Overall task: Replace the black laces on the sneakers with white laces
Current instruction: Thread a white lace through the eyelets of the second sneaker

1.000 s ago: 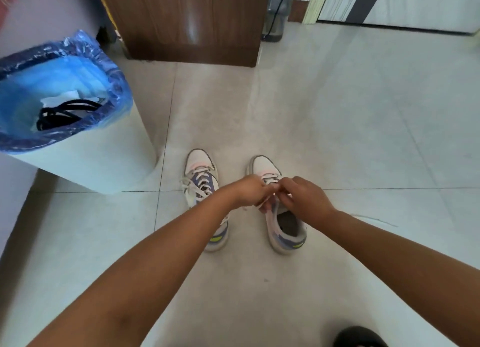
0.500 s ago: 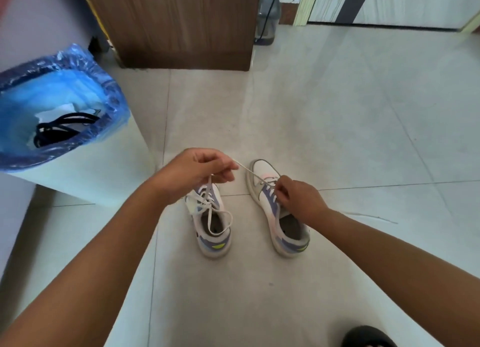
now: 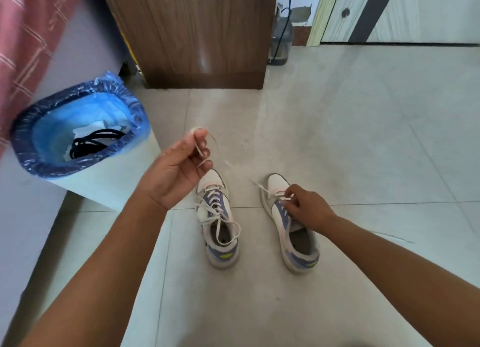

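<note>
Two white sneakers with blue and pink panels stand side by side on the tiled floor. The left sneaker (image 3: 219, 222) carries a white lace threaded through its eyelets, loose ends lying over its opening. My left hand (image 3: 179, 168) is raised above it and pinches one end of a white lace (image 3: 220, 154) that runs down to the right sneaker (image 3: 291, 227). My right hand (image 3: 305, 206) rests on that sneaker's tongue and pinches the lace at the eyelets. Black laces (image 3: 93, 142) lie inside the bin.
A white bin with a blue liner (image 3: 78, 128) stands at the left. A brown wooden cabinet (image 3: 192, 32) is behind the shoes, a clear water jug (image 3: 280, 42) beside it. A door (image 3: 405, 11) is at the back right. Pink checked cloth (image 3: 28, 29) hangs at the far left.
My left hand has pulled the white lace up and to the left, away from the right sneaker. My right hand stays at the right sneaker's eyelets. The camera has tilted up.
</note>
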Motion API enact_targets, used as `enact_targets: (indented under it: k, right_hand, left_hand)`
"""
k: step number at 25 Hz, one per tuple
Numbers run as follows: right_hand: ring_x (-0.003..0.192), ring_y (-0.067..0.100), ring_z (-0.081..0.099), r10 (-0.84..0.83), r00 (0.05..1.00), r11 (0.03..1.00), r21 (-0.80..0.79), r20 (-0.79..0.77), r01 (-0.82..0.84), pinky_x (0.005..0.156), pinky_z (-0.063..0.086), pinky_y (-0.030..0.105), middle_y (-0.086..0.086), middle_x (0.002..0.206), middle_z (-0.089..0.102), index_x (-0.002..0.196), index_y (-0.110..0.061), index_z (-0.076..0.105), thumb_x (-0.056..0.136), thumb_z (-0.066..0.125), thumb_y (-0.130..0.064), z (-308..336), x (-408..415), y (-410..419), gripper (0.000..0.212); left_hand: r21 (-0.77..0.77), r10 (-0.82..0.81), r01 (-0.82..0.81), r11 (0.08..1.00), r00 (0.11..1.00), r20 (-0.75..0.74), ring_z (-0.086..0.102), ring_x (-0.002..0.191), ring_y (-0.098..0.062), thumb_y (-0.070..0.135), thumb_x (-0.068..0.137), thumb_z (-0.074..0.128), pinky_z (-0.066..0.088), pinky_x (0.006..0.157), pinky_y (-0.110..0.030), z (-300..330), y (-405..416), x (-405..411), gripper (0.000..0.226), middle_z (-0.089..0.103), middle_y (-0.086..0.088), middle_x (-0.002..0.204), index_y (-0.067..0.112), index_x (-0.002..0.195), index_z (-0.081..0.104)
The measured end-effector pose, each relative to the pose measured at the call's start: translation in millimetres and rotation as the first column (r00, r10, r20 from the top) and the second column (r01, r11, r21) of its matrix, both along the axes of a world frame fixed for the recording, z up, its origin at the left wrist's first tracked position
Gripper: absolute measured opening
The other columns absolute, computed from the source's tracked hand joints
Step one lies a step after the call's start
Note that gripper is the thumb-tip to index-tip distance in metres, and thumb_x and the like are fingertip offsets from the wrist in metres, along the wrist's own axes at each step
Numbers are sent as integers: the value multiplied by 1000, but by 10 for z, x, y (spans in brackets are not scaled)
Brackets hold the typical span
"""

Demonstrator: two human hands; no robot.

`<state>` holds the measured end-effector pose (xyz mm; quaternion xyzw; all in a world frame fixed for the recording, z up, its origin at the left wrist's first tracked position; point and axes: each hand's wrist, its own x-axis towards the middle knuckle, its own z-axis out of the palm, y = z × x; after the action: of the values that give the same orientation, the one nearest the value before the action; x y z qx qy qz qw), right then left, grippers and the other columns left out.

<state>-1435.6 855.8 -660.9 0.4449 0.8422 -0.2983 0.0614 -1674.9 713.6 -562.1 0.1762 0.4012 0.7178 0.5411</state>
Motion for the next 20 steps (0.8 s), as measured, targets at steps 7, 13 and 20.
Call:
enact_targets:
  k: [7,13,20]
  right_hand:
    - [88,21,55,194,962,981,28,-190,-192,78,34,16,8,94,57,85,-3,68,82,66,-5,-123,359,-15,4]
    - [102,34,51,277,946,958,125,-166,-259,88,30,22,19,113,53,92,2,69,78,69,-6,-307,463,-89,17]
    - [106,33,47,228,951,972,105,-210,-210,89,29,23,18,117,51,97,1,70,81,69,-10,-309,438,-134,19]
  left_hand:
    - [-660,-41,-47,750,992,-118,55,47,-6,2,86,64,46,44,-13,-954,323,1277,15,61,-2,60,8,73,62]
    - [-654,-153,-159,740,906,-394,57,61,-14,9,88,63,48,53,-16,-1199,455,1597,22,61,-5,64,11,66,63]
    - [-587,-250,-248,771,729,-637,52,61,-12,10,79,70,42,63,-27,-1292,369,1642,26,59,2,62,18,58,56]
